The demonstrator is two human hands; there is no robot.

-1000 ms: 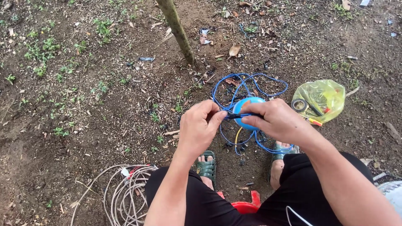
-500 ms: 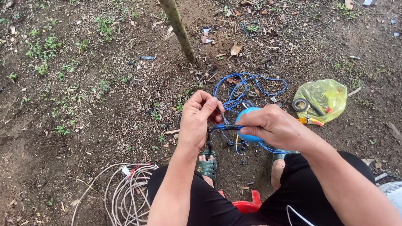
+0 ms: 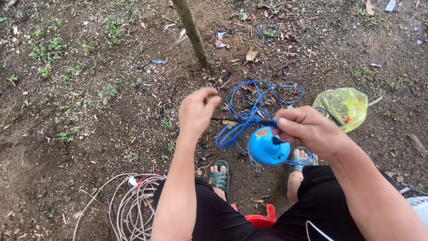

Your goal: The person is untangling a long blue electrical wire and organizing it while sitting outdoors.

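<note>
Change: since 0.5 s ago the left hand (image 3: 196, 111) has drawn away from the right, out toward the ground's left side, and the blue cable (image 3: 232, 136) now sags in a loop between the 2 hands; the blue lamp holder (image 3: 266, 147) has dropped lower, under the right hand.
Left hand: raised, fingertips pinched narrow near the thumb; whether the thin cable end sits in that pinch I cannot tell.
Right hand (image 3: 307, 129): closed around a black stub (image 3: 267, 121) where the cable meets the lamp holder, thumb on top.
Lamp holder: round, blue, orange inside its mouth, hanging just below the right fingers, above the right foot in a green sandal (image 3: 303, 158).
Cable on ground: more blue cable lies in loose coils (image 3: 263, 96) on the bare dirt near the middle, at the foot of a thin trunk (image 3: 191, 31).
Nearby: yellow plastic bag (image 3: 345, 107) toward the ground's right edge, with tools inside; bundle of white wire (image 3: 129, 205) by the lower left edge; red stool (image 3: 261, 221) under the person.
Doing it well: as I judge it, the right grip should stay firm on the stub so the holder does not swing, while the left pulls the cable straight and even, keeping the loop clear of the coils below to avoid a tangle.
</note>
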